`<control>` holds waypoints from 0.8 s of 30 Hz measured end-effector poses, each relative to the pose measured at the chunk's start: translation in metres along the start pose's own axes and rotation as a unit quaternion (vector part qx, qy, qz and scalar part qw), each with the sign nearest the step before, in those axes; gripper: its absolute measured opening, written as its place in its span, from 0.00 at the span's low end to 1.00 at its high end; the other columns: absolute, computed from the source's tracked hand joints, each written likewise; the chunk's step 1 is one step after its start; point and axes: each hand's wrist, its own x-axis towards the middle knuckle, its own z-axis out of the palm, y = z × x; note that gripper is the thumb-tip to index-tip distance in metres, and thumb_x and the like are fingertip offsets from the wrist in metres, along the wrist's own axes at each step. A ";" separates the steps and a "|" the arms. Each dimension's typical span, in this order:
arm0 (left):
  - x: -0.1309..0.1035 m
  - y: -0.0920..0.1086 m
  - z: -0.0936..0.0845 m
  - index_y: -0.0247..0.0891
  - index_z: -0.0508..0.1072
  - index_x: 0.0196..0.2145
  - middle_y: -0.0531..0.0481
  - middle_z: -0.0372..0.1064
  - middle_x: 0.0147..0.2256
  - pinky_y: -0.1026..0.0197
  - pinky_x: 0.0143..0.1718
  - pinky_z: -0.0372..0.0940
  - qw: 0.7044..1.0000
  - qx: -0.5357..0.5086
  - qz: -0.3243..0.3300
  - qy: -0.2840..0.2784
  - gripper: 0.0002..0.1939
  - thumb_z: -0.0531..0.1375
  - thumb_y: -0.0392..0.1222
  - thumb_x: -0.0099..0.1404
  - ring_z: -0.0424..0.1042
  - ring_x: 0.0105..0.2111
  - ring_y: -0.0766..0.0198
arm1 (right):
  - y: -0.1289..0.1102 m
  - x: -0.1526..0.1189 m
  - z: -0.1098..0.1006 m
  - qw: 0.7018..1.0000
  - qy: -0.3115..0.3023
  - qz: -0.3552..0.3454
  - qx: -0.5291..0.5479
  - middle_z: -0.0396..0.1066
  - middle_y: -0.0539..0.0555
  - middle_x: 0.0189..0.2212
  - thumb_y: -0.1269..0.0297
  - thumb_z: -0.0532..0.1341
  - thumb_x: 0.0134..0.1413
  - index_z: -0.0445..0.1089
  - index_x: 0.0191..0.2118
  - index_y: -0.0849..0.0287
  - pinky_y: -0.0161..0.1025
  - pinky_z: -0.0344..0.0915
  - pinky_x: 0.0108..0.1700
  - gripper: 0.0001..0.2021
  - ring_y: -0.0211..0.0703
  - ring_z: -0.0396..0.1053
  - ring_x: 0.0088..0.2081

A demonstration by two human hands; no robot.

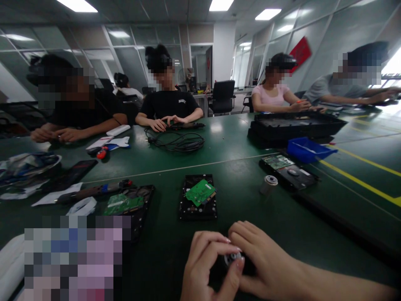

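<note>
My left hand [208,263] is at the bottom centre, its thumb and fingertips pinching a small round silver metal part [232,258]. Against it on the right is my right hand [261,255], its fingers curled around the far side of the same part; its thumb is largely hidden. Beyond my hands lies a black hard drive [198,212] with a loose green circuit board [200,192] resting on top. A small silver cylinder [270,184] stands on the green table to the right of that drive.
Another drive [290,171] and a blue tray [307,149] are at the right, near a long black bar [341,225]. A power screwdriver [94,192] and a drive with a green board [123,205] lie left. Coiled black cable [178,141] is farther back. People sit across the table.
</note>
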 end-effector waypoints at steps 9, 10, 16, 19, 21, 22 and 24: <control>0.016 -0.008 -0.011 0.40 0.76 0.37 0.48 0.70 0.34 0.59 0.39 0.66 0.998 0.055 0.035 -0.001 0.07 0.58 0.35 0.64 0.67 0.38 0.60 | 0.004 0.000 0.003 0.999 0.008 0.005 -0.041 0.66 0.53 0.28 0.59 0.61 0.41 0.65 0.34 0.59 0.39 0.57 0.32 0.13 0.42 0.62 0.29; 0.017 -0.010 -0.011 0.42 0.77 0.38 0.48 0.70 0.35 0.59 0.39 0.66 0.996 0.083 0.010 -0.008 0.08 0.58 0.36 0.64 0.66 0.38 0.60 | 0.004 0.000 0.003 0.999 0.014 0.005 -0.042 0.66 0.53 0.28 0.58 0.61 0.40 0.66 0.34 0.59 0.39 0.57 0.32 0.13 0.42 0.62 0.29; 0.021 -0.023 -0.010 0.47 0.78 0.39 0.48 0.69 0.35 0.54 0.37 0.65 0.975 0.200 -0.037 -0.092 0.11 0.58 0.35 0.63 0.65 0.36 0.58 | 0.009 -0.002 0.001 0.998 0.022 -0.006 -0.058 0.65 0.51 0.25 0.57 0.61 0.40 0.64 0.30 0.58 0.38 0.54 0.31 0.12 0.39 0.60 0.26; 0.020 -0.024 -0.009 0.46 0.77 0.42 0.47 0.68 0.36 0.54 0.36 0.64 0.971 0.217 -0.038 -0.094 0.12 0.57 0.36 0.64 0.64 0.35 0.58 | 0.013 0.000 0.000 0.998 0.008 -0.023 -0.062 0.65 0.49 0.23 0.55 0.61 0.39 0.63 0.28 0.57 0.38 0.54 0.31 0.12 0.39 0.60 0.25; 0.020 -0.024 -0.009 0.44 0.77 0.41 0.48 0.68 0.36 0.54 0.38 0.63 0.971 0.220 -0.047 -0.082 0.10 0.58 0.36 0.63 0.64 0.36 0.57 | 0.016 0.002 -0.001 0.997 -0.002 -0.031 -0.068 0.65 0.49 0.23 0.53 0.61 0.39 0.63 0.27 0.57 0.38 0.53 0.31 0.13 0.38 0.61 0.25; 0.020 -0.024 -0.009 0.44 0.77 0.39 0.48 0.68 0.35 0.54 0.38 0.63 0.971 0.219 -0.052 -0.075 0.09 0.59 0.36 0.62 0.64 0.37 0.57 | 0.017 0.003 -0.002 0.997 -0.005 -0.034 -0.072 0.65 0.49 0.23 0.52 0.61 0.39 0.63 0.27 0.57 0.38 0.53 0.31 0.13 0.38 0.61 0.25; 0.021 -0.025 -0.008 0.42 0.77 0.36 0.49 0.68 0.35 0.54 0.39 0.63 0.973 0.214 -0.060 -0.067 0.06 0.61 0.36 0.60 0.65 0.37 0.57 | 0.020 0.004 -0.003 0.996 -0.006 -0.039 -0.080 0.66 0.49 0.23 0.51 0.61 0.39 0.64 0.26 0.57 0.38 0.53 0.31 0.14 0.38 0.61 0.25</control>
